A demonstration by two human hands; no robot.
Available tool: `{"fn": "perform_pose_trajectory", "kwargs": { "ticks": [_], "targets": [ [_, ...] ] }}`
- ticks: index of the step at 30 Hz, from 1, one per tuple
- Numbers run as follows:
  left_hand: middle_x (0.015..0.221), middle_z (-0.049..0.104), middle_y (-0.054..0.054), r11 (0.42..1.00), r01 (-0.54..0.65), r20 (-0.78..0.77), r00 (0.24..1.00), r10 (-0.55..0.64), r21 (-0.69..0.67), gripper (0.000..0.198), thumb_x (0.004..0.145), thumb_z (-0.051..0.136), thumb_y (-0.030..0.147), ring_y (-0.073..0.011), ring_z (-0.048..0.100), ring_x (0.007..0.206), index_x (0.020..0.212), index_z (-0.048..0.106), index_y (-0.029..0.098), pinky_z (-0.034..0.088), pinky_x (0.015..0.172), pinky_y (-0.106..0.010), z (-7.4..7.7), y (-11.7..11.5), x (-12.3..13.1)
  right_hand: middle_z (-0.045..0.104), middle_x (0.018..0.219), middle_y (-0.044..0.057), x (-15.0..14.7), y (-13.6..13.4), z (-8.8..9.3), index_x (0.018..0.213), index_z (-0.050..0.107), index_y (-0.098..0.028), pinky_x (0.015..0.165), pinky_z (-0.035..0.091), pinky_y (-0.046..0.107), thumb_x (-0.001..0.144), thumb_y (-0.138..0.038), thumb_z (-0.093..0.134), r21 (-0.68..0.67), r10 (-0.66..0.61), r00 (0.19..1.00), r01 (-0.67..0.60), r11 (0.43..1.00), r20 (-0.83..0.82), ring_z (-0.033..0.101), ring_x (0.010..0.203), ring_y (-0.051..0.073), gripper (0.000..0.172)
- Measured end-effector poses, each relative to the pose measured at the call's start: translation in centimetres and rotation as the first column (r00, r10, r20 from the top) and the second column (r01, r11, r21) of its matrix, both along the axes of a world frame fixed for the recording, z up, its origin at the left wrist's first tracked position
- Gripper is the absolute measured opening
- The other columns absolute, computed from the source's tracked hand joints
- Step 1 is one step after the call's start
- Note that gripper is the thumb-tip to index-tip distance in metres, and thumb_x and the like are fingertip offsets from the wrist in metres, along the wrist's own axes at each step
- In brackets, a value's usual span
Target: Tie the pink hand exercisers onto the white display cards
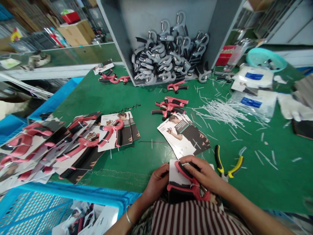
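Note:
Close to my body, a red and black hand grip strengthener [195,186] lies against a printed backing card [174,174]. My right hand [204,173] is closed over the strengthener's upper handle, its thumb pressing on the handle. At the card's left edge my left hand [156,182] is closed, its fingertips partly hidden behind the card. Just beyond my hands lies a fanned stack of printed cards [182,135]. Loose red hand grips [170,106] sit behind that stack. Yellow and black pliers [227,168] rest open on the table, right of my right hand.
White cable ties [222,112] lie scattered at right. A grey bin [114,42] of grey hand grips stands at the back. Carded red grips [80,143] are piled at left, above a blue crate [24,209]. Plastic bags [256,101] and a turquoise basin [266,58] sit far right.

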State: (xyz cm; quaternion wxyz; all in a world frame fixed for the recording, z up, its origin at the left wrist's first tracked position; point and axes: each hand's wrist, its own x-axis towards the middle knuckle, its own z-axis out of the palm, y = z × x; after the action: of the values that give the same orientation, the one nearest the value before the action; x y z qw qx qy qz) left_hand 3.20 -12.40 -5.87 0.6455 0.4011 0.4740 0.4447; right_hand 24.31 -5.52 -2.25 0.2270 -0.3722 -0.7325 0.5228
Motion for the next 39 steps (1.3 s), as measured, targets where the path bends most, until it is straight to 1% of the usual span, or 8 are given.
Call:
{"fn": "perform_pose_trajectory", "kwargs": {
  "ticks": [5, 9, 13, 17, 22, 28, 32, 39],
  "targets": [
    [0.093, 0.07, -0.004, 0.993, -0.033, 0.14, 0.989, 0.049, -0.112, 0.031, 0.08, 0.073, 0.033, -0.0182, 0.062, 0.085, 0.106, 0.065, 0.018, 0.048, 0.077, -0.027, 0.9, 0.4, 1.0, 0.063, 0.116, 0.004, 0.1, 0.1, 0.5, 0.115, 0.059, -0.024, 0.094, 0.044, 0.031, 0.097, -0.035, 0.05, -0.016, 0.045, 0.999, -0.045, 0.999, -0.019, 0.059, 0.108, 0.019, 0.023],
    [0.091, 0.07, -0.005, 0.981, -0.069, 0.13, 0.987, 0.093, -0.183, 0.039, 0.086, 0.064, 0.042, -0.0164, 0.061, 0.076, 0.116, 0.057, 0.018, 0.046, 0.067, -0.025, 2.5, 0.5, 0.8, 0.062, 0.116, 0.004, 0.0, -0.2, 1.4, 0.115, 0.055, -0.025, 0.089, 0.045, 0.032, 0.083, -0.042, 0.071, 0.016, 0.021, 0.994, -0.023, 1.0, 0.111, 0.059, 0.103, 0.021, 0.04],
    [0.101, 0.068, -0.007, 0.982, -0.054, 0.0, 0.998, 0.055, -0.178, 0.047, 0.095, 0.044, 0.05, -0.0188, 0.061, 0.082, 0.128, 0.053, 0.019, 0.046, 0.071, -0.028, 4.3, 0.4, -0.2, 0.064, 0.108, 0.004, -1.0, -1.0, 1.7, 0.106, 0.056, -0.025, 0.084, 0.045, 0.034, 0.083, -0.034, 0.068, 0.122, -0.072, 0.966, 0.042, 0.992, 0.25, 0.059, 0.096, 0.021, 0.028],
    [0.105, 0.066, -0.005, 0.994, 0.014, -0.22, 0.975, -0.037, -0.104, 0.039, 0.094, 0.048, 0.047, -0.0174, 0.058, 0.086, 0.121, 0.059, 0.021, 0.045, 0.072, -0.025, 5.8, 0.9, -0.7, 0.065, 0.101, 0.004, -1.9, -1.4, 1.4, 0.101, 0.057, -0.024, 0.083, 0.044, 0.034, 0.083, -0.029, 0.064, 0.205, -0.091, 0.966, 0.041, 0.978, 0.242, 0.059, 0.093, 0.021, 0.02],
    [0.095, 0.065, -0.002, 0.988, 0.057, -0.087, 0.994, -0.07, -0.141, 0.034, 0.091, 0.056, 0.044, -0.0158, 0.06, 0.083, 0.114, 0.056, 0.019, 0.047, 0.07, -0.024, 5.7, 1.3, 0.2, 0.065, 0.098, 0.004, -2.0, -1.3, 1.5, 0.102, 0.058, -0.023, 0.079, 0.045, 0.033, 0.084, -0.027, 0.062, 0.201, -0.06, 0.968, 0.01, 0.98, 0.245, 0.06, 0.089, 0.021, 0.018],
    [0.103, 0.067, -0.005, 0.989, 0.031, -0.223, 0.973, -0.064, -0.148, 0.043, 0.089, 0.059, 0.045, -0.0187, 0.062, 0.089, 0.121, 0.053, 0.019, 0.049, 0.074, -0.027, 5.2, 1.4, 0.4, 0.064, 0.102, 0.007, -2.1, -1.3, 1.6, 0.108, 0.058, -0.021, 0.084, 0.044, 0.035, 0.087, -0.028, 0.059, 0.23, -0.04, 0.972, -0.015, 0.973, 0.232, 0.059, 0.093, 0.022, 0.022],
    [0.114, 0.067, -0.006, 0.979, 0.135, -0.162, 0.974, -0.159, -0.151, 0.04, 0.091, 0.055, 0.045, -0.021, 0.059, 0.103, 0.12, 0.059, 0.018, 0.047, 0.086, -0.028, 5.5, 2.0, 0.2, 0.064, 0.108, 0.006, -1.4, -0.5, 2.8, 0.114, 0.057, -0.023, 0.084, 0.045, 0.033, 0.088, -0.031, 0.061, 0.122, 0.065, 0.982, -0.088, 0.989, 0.179, 0.058, 0.096, 0.021, 0.027],
    [0.111, 0.069, -0.005, 0.976, 0.155, -0.072, 0.983, -0.167, -0.151, 0.041, 0.09, 0.058, 0.044, -0.0186, 0.06, 0.093, 0.122, 0.061, 0.018, 0.046, 0.077, -0.025, 5.8, 2.7, 1.0, 0.065, 0.105, 0.004, 0.8, 2.4, 4.1, 0.113, 0.056, -0.021, 0.084, 0.045, 0.03, 0.099, -0.038, 0.044, -0.174, 0.076, 0.997, -0.078, 0.982, -0.018, 0.059, 0.095, 0.018, 0.025]
  ]
}}
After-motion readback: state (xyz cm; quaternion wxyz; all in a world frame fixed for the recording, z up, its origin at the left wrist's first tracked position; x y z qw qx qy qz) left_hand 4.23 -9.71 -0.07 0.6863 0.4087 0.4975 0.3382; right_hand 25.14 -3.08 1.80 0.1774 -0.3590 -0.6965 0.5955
